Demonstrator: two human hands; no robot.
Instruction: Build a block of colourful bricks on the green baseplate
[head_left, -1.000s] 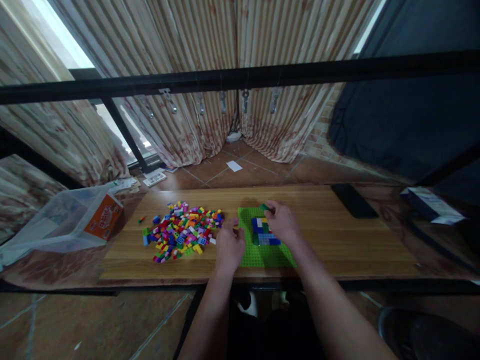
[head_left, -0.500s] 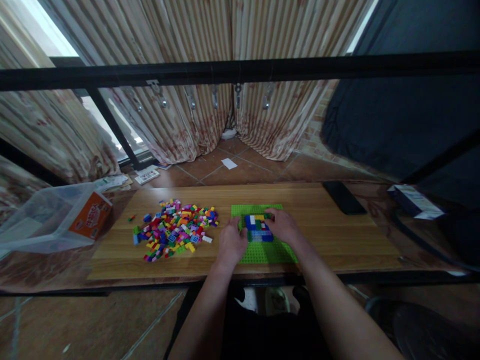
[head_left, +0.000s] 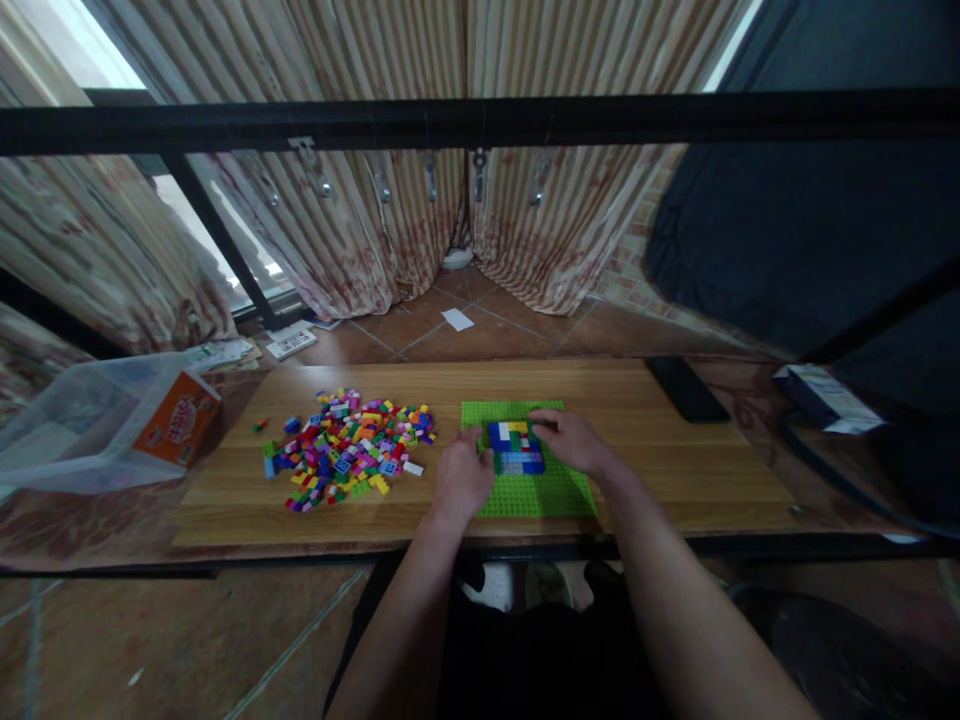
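Observation:
A bright green studded baseplate point(head_left: 536, 498) lies on the wooden board in front of me. Built on it is a low patch of toy bricks point(head_left: 517, 463), mostly blue with white, yellow, green and red among them. My left hand point(head_left: 463, 475) rests at the plate's left edge, thumb and fingers apart, holding nothing that I can see. From the right, my right hand point(head_left: 574, 442) reaches over the brick patch, fingertips pinched at its upper right corner. Whatever sits between those fingertips is too small to name.
A pile of loose coloured bricks point(head_left: 352, 445) spreads left of the baseplate on the wooden board point(head_left: 645, 480). A black phone point(head_left: 686, 389) lies at the back right. Beyond the board's left end stands a clear plastic bin point(head_left: 90, 420) with an orange label. A dark bar point(head_left: 480, 122) crosses overhead.
My right hand has drawn back slightly from the brick patch, uncovering more of its right side. My left hand stays at the plate's left edge. The whole view has shifted a little.

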